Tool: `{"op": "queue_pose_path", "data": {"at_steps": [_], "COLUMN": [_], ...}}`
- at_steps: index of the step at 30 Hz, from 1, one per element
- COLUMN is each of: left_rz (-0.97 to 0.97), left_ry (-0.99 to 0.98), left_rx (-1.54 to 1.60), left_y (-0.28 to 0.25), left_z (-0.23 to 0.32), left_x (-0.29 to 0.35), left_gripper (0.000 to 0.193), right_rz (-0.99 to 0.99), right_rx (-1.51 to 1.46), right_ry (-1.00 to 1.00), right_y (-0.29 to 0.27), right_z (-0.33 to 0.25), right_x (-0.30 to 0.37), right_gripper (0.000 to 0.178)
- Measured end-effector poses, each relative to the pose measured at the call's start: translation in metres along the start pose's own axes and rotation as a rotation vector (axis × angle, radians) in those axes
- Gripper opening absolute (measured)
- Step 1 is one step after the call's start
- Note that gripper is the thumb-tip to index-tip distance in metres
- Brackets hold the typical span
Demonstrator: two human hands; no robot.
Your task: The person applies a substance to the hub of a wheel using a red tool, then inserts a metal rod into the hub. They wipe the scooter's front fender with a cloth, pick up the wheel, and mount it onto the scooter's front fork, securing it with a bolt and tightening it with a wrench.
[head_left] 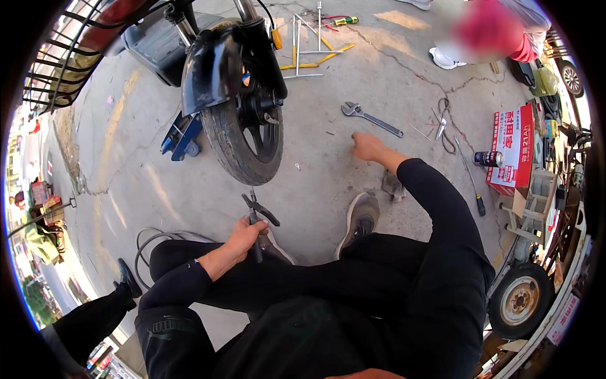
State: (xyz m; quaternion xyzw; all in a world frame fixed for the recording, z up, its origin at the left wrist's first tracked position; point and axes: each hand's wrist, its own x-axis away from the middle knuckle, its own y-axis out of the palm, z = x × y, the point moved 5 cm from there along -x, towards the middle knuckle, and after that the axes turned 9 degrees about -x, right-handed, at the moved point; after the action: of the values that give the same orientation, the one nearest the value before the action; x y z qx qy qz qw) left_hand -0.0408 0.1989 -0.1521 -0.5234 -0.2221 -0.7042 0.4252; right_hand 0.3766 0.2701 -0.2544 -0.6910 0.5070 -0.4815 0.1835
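Observation:
My left hand is wrapped round the grip of a dark hand tool, held upright in front of my left shoe. A dark piece slants across its top, below a small steel tip; whether it is spread pliers or a hammer I cannot tell. Just beyond it stands a scooter's front wheel with a black fender. My right hand is over the concrete, fingers drawn together; anything inside them is hidden. Nearest to it lies an adjustable wrench, apart from the fingers. A small bright part rests on the ground.
Metal rods and yellow-handled tools lie at the back. Scissors, a screwdriver, a spray can and a red-white box are on the right. A blue stand touches the scooter area. Another person is at the upper right.

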Motion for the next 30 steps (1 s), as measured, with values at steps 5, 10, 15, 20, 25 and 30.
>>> {"op": "queue_pose_path", "data": {"at_steps": [5, 10, 15, 20, 25, 30], "left_rz": [0.076, 0.223, 0.226, 0.250, 0.106, 0.119], "left_ry": [-0.078, -0.051, 0.141, 0.478, 0.708, 0.573], "left_rx": [-0.008, 0.085, 0.302, 0.695, 0.742, 0.565], "left_y": [-0.003, -0.034, -0.043, -0.058, -0.081, -0.086], "left_z": [0.006, 0.018, 0.020, 0.056, 0.097, 0.130], "left_x": [-0.003, 0.006, 0.036, 0.055, 0.061, 0.077], "left_gripper": [0.035, 0.037, 0.028, 0.028, 0.030, 0.030], "right_rz": [0.084, 0.006, -0.044, -0.159, -0.169, -0.192], "right_rx": [0.217, 0.365, 0.459, 0.543, 0.469, 0.310], "right_ry": [0.114, 0.081, -0.010, -0.077, 0.042, 0.058], "right_y": [-0.044, -0.020, -0.024, -0.030, -0.017, -0.023], "right_z": [0.069, 0.073, 0.081, 0.080, 0.063, 0.044], "right_x": [-0.034, -0.061, -0.088, -0.092, -0.090, -0.080], "right_gripper": [0.031, 0.029, 0.034, 0.033, 0.038, 0.041]}}
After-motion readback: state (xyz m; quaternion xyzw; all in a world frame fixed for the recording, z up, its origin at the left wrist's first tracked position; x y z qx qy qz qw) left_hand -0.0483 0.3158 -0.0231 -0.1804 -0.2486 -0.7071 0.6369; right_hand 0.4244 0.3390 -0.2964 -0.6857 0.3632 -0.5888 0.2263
